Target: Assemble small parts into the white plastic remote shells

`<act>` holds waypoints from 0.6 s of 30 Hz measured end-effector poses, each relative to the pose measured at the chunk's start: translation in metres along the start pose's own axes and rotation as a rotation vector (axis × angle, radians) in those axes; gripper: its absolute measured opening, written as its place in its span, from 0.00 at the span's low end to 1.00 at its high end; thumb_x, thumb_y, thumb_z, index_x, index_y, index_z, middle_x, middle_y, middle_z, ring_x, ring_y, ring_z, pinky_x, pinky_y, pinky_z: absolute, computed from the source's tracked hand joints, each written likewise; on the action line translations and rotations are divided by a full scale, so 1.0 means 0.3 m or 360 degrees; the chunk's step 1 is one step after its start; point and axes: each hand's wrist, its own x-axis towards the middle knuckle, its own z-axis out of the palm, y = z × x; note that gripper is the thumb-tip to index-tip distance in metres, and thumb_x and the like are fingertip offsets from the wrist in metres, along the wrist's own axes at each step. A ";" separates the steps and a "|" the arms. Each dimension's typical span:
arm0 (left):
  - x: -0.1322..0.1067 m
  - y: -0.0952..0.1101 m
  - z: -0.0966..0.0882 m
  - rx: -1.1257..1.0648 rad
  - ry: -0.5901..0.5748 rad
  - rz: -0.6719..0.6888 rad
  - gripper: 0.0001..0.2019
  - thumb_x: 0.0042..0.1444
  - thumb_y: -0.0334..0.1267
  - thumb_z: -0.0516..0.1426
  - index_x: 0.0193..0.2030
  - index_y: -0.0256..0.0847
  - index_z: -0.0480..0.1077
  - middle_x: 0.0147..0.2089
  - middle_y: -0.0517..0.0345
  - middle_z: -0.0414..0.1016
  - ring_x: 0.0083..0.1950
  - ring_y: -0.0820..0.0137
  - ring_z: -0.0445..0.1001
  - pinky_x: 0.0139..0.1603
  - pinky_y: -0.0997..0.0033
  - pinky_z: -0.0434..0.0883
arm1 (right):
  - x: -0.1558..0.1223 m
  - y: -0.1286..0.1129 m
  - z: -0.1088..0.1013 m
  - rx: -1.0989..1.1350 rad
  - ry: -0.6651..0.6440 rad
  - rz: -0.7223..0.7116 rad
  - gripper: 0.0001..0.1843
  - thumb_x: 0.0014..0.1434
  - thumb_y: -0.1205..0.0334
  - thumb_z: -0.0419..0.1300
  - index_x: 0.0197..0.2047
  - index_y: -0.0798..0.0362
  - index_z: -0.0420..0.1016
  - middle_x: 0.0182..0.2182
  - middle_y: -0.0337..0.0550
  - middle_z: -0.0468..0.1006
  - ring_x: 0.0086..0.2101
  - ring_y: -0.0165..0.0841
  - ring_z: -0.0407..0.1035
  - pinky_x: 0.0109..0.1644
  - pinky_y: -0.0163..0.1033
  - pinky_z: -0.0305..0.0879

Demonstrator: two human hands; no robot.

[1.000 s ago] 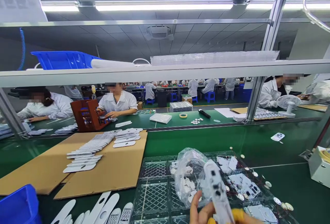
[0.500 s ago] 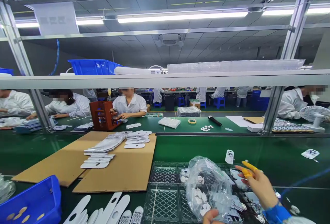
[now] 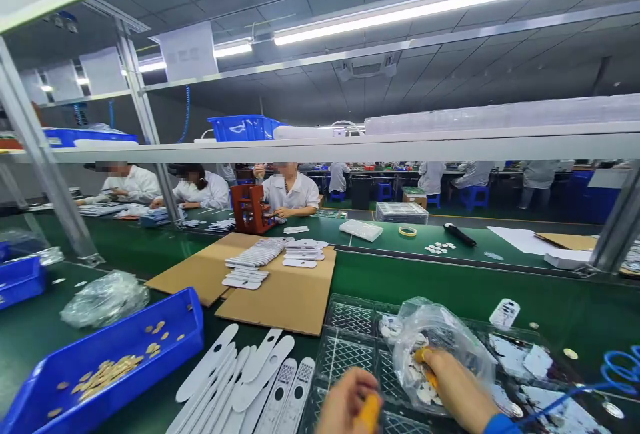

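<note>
The right hand (image 3: 457, 384) reaches into a clear plastic bag (image 3: 445, 334) of white pieces (image 3: 425, 392), the left hand (image 3: 347, 402) just beside it.

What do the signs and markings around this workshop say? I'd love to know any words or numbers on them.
Hanging paper sign: text too blurred to read.
White remote-control panels: printed markings too small to read.
Blue plastic crate: white mark too small to read.
No word or number is legible.

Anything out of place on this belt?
One thing: a loose disc lies on the green belt outside the clear tray, apart from the discs in the blue bin, so it looks stray.
</note>
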 end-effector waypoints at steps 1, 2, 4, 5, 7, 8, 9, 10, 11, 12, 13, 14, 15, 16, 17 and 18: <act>-0.042 0.029 -0.081 0.0247 0.0236 0.0109 0.14 0.47 0.42 0.55 0.40 0.40 0.65 0.36 0.56 0.71 0.29 0.72 0.67 0.31 0.73 0.63 | 0.001 0.014 0.018 -0.0005 -0.0007 0.0001 0.14 0.49 0.70 0.49 0.35 0.51 0.73 0.36 0.45 0.75 0.39 0.42 0.69 0.42 0.41 0.60; -0.080 0.055 -0.156 0.0532 0.0469 0.0180 0.11 0.50 0.38 0.52 0.41 0.40 0.65 0.37 0.55 0.71 0.30 0.72 0.66 0.32 0.72 0.63 | 0.000 0.025 0.031 -0.0007 -0.0010 -0.0001 0.14 0.49 0.70 0.50 0.35 0.51 0.73 0.37 0.46 0.74 0.39 0.42 0.68 0.42 0.42 0.60; -0.136 0.086 -0.268 0.1031 0.0768 0.0055 0.10 0.51 0.32 0.48 0.40 0.39 0.64 0.35 0.56 0.70 0.29 0.71 0.66 0.34 0.71 0.62 | -0.003 0.036 0.046 0.0009 -0.0009 0.0001 0.12 0.50 0.69 0.49 0.34 0.52 0.72 0.37 0.47 0.74 0.38 0.42 0.68 0.42 0.43 0.60; -0.152 0.089 -0.302 0.1226 0.0810 -0.0035 0.10 0.51 0.30 0.47 0.39 0.39 0.65 0.34 0.57 0.71 0.31 0.70 0.67 0.36 0.70 0.61 | -0.006 0.035 0.048 0.0018 -0.0001 0.0001 0.11 0.51 0.68 0.49 0.33 0.52 0.72 0.36 0.47 0.73 0.38 0.43 0.68 0.42 0.43 0.60; -0.162 0.076 -0.329 0.1526 0.0773 -0.0203 0.12 0.49 0.27 0.47 0.37 0.39 0.66 0.34 0.56 0.71 0.37 0.66 0.69 0.39 0.70 0.61 | -0.012 0.021 0.038 0.0067 0.0061 0.0003 0.09 0.52 0.66 0.50 0.30 0.51 0.71 0.34 0.47 0.73 0.36 0.43 0.68 0.43 0.45 0.60; -0.158 0.062 -0.326 0.1638 0.0737 -0.0237 0.12 0.49 0.27 0.47 0.37 0.39 0.67 0.36 0.55 0.71 0.41 0.65 0.69 0.40 0.69 0.61 | -0.017 0.008 0.027 0.0121 0.0112 0.0005 0.08 0.51 0.65 0.51 0.29 0.51 0.71 0.34 0.47 0.73 0.36 0.43 0.68 0.43 0.45 0.61; -0.150 0.047 -0.316 0.1736 0.0715 -0.0243 0.13 0.48 0.27 0.48 0.38 0.39 0.68 0.38 0.53 0.71 0.44 0.63 0.68 0.42 0.68 0.61 | -0.023 -0.008 0.012 0.0198 0.0162 0.0012 0.07 0.51 0.65 0.52 0.30 0.51 0.71 0.34 0.47 0.73 0.35 0.43 0.68 0.42 0.45 0.61; -0.140 0.032 -0.304 0.1821 0.0708 -0.0233 0.14 0.48 0.27 0.48 0.40 0.38 0.69 0.41 0.51 0.71 0.46 0.62 0.67 0.44 0.68 0.61 | -0.031 -0.027 -0.007 0.0291 0.0201 0.0031 0.07 0.51 0.64 0.52 0.31 0.52 0.72 0.33 0.47 0.74 0.35 0.42 0.68 0.41 0.44 0.62; -0.129 0.020 -0.291 0.1893 0.0724 -0.0209 0.15 0.48 0.28 0.49 0.42 0.38 0.69 0.44 0.49 0.69 0.48 0.60 0.65 0.46 0.67 0.60 | -0.041 -0.046 -0.029 0.0397 0.0212 0.0058 0.07 0.51 0.63 0.53 0.33 0.52 0.72 0.32 0.47 0.74 0.34 0.41 0.68 0.40 0.43 0.63; -0.118 0.012 -0.281 0.1951 0.0750 -0.0182 0.16 0.49 0.28 0.50 0.45 0.37 0.69 0.46 0.48 0.68 0.50 0.60 0.64 0.48 0.66 0.59 | -0.055 -0.066 -0.052 0.0508 0.0191 0.0090 0.08 0.51 0.63 0.54 0.33 0.52 0.72 0.31 0.46 0.75 0.33 0.41 0.68 0.39 0.42 0.64; -0.108 0.008 -0.274 0.1997 0.0773 -0.0173 0.17 0.49 0.29 0.50 0.46 0.36 0.68 0.48 0.46 0.67 0.51 0.59 0.63 0.50 0.65 0.59 | -0.073 -0.082 -0.076 0.0624 0.0138 0.0127 0.08 0.51 0.62 0.55 0.34 0.52 0.73 0.31 0.46 0.75 0.32 0.40 0.68 0.37 0.42 0.65; -0.098 0.009 -0.270 0.2033 0.0788 -0.0173 0.17 0.49 0.30 0.51 0.47 0.34 0.68 0.49 0.45 0.66 0.51 0.58 0.63 0.51 0.65 0.58 | -0.094 -0.096 -0.097 0.0739 0.0073 0.0171 0.08 0.49 0.61 0.56 0.34 0.52 0.73 0.31 0.46 0.75 0.32 0.40 0.68 0.36 0.41 0.65; -0.090 0.014 -0.269 0.2064 0.0796 -0.0189 0.18 0.49 0.31 0.52 0.48 0.33 0.68 0.49 0.44 0.66 0.52 0.58 0.63 0.52 0.65 0.57 | -0.118 -0.104 -0.116 0.0843 0.0022 0.0221 0.08 0.48 0.61 0.58 0.33 0.52 0.74 0.31 0.46 0.76 0.32 0.40 0.69 0.36 0.40 0.66; -0.083 0.021 -0.270 0.2091 0.0804 -0.0207 0.17 0.48 0.32 0.52 0.47 0.31 0.68 0.49 0.43 0.66 0.52 0.57 0.62 0.52 0.64 0.57 | -0.143 -0.107 -0.130 0.0927 0.0002 0.0271 0.08 0.46 0.60 0.60 0.32 0.51 0.75 0.31 0.46 0.76 0.32 0.40 0.68 0.35 0.39 0.66; -0.077 0.030 -0.270 0.2118 0.0811 -0.0225 0.17 0.48 0.33 0.53 0.45 0.30 0.69 0.48 0.42 0.66 0.51 0.56 0.62 0.52 0.64 0.57 | -0.169 -0.106 -0.138 0.0998 0.0016 0.0325 0.09 0.43 0.59 0.61 0.31 0.51 0.75 0.31 0.46 0.76 0.31 0.40 0.68 0.34 0.38 0.66; -0.072 0.038 -0.271 0.2142 0.0822 -0.0244 0.16 0.47 0.33 0.54 0.43 0.28 0.69 0.47 0.41 0.67 0.51 0.55 0.62 0.52 0.63 0.56 | -0.194 -0.100 -0.143 0.1074 0.0053 0.0395 0.09 0.41 0.59 0.63 0.30 0.50 0.76 0.30 0.45 0.76 0.31 0.39 0.68 0.34 0.37 0.66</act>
